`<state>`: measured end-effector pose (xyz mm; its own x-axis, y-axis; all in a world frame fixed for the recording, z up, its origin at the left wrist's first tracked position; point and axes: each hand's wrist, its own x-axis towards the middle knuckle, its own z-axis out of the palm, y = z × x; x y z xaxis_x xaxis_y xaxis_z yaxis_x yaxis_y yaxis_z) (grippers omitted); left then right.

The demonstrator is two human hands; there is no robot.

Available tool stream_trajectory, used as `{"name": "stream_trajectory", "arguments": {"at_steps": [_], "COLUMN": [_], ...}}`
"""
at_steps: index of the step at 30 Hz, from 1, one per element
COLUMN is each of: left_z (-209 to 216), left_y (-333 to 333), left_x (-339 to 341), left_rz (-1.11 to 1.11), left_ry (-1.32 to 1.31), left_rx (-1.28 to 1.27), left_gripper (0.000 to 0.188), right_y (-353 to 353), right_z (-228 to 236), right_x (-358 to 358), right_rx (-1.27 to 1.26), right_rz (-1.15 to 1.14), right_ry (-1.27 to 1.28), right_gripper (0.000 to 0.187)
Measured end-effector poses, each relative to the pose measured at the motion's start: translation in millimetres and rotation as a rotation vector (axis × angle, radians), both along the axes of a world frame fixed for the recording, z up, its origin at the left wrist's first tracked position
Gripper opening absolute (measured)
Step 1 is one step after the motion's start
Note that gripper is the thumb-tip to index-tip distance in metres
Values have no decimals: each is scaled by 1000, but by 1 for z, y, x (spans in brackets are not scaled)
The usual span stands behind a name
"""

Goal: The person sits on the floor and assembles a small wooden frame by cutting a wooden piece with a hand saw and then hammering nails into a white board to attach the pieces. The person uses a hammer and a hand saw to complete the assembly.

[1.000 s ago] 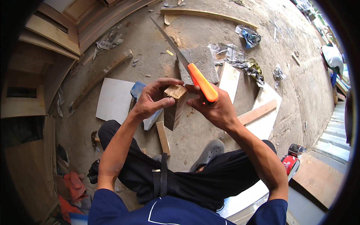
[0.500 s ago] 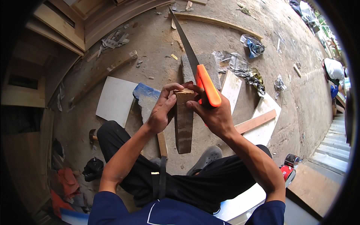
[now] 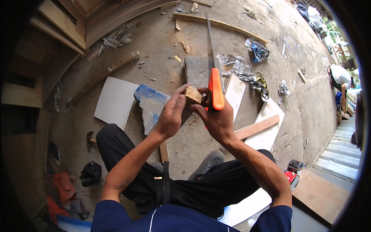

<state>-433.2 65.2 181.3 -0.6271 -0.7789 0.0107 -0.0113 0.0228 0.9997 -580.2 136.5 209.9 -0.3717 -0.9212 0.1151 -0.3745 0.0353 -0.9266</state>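
Wooden cabinets (image 3: 60,27) line the far-left edge of a gritty concrete floor (image 3: 305,120). The handsaw (image 3: 217,91) points away from the right hand (image 3: 221,123), which wraps its handle. The wood block (image 3: 194,95) sits between both hands, equally near—left hand (image 3: 172,113) closed against its left side, right thumb and forefinger seemingly pinching the other—its long axis foreshortened. Smooth orange handle; rough, squarish, fibrous end.

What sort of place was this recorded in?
Likely a makeshift woodworking area: the right hand holds a handsaw, while sawdust and a hammer lie on the concrete floor.
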Motion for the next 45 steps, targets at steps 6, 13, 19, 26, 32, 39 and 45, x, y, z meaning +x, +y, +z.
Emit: {"name": "stream_trajectory", "arguments": {"at_steps": [6,13,19,26,32,39,45], "left_z": [4,-14,-16,-50,-63,-130,-196], "left_y": [0,-19,-33,-47,-52,-103,-106], "left_x": [-8,5,18,19,20,54,61], "left_rz": [7,-61,-228,48,455,475,373], "left_ry": [-8,284,402,156,-409,-977,-1232], "left_rx": [-2,244,535,331,-37,-333,-412], "left_gripper": [45,55,66,79,77,60,57], "right_y": [3,1,-3,-14,-42,-18,19], "right_z": [-14,-15,-6,-17,-78,-125,-145], "right_x": [2,10,14,15,47,75,54], "right_rx": [-89,-106,-37,7,-23,136,179], "right_rz": [29,210,234,202,-114,-188,-60], "right_ry": [-54,-162,-88,-125,-297,-403,-228], "right_gripper": [48,48,50,50,46,26,31]}}
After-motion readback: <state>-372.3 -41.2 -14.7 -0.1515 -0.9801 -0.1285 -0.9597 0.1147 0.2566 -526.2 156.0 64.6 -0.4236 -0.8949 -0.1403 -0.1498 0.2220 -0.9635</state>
